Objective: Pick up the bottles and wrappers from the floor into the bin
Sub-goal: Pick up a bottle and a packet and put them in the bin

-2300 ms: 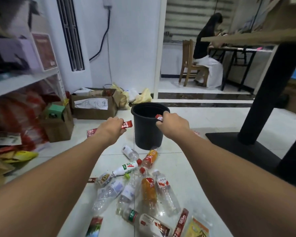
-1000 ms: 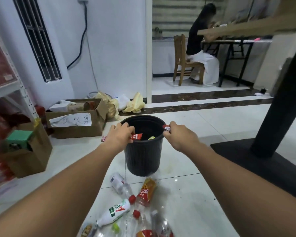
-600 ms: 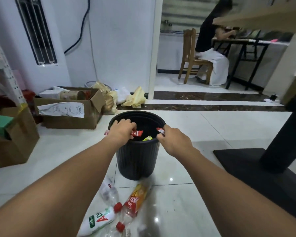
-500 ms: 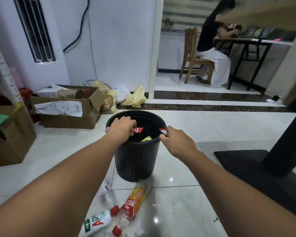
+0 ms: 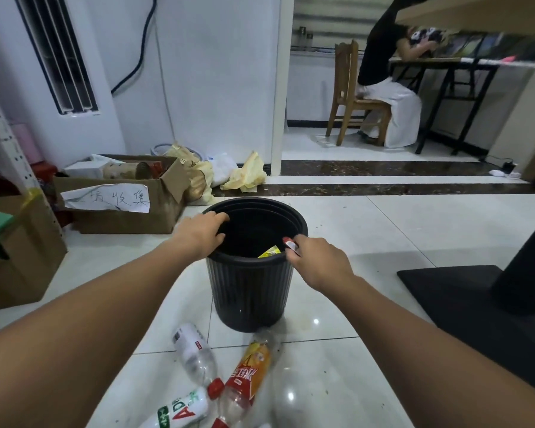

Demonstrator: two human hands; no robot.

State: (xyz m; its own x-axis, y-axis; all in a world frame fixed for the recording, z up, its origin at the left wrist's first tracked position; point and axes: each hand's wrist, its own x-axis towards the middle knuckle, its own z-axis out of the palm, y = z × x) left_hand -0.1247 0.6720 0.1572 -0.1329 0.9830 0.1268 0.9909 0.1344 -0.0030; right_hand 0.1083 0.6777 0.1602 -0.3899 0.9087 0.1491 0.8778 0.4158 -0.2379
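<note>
A black ribbed bin (image 5: 250, 291) stands on the white tile floor. My left hand (image 5: 198, 236) hovers over its left rim with loosely bent fingers and holds nothing. My right hand (image 5: 315, 261) is at the right rim and pinches a small red wrapper (image 5: 290, 243) just above the opening. A yellow wrapper (image 5: 269, 251) lies inside the bin. On the floor in front lie a clear bottle with a white label (image 5: 192, 350), an orange-labelled bottle (image 5: 247, 375) and a white bottle with green and red lettering (image 5: 179, 412).
A cardboard box with a paper sign (image 5: 121, 208) sits left of the bin, another box (image 5: 19, 257) nearer left. Yellow bags (image 5: 244, 177) lie by the wall. A black table base (image 5: 464, 304) is on the right. A person sits on a wooden chair (image 5: 349, 97) in the far room.
The red wrapper that my left hand held over the bin is gone from it; the hand now hangs empty above the rim. My right hand still holds its red wrapper at the rim.
</note>
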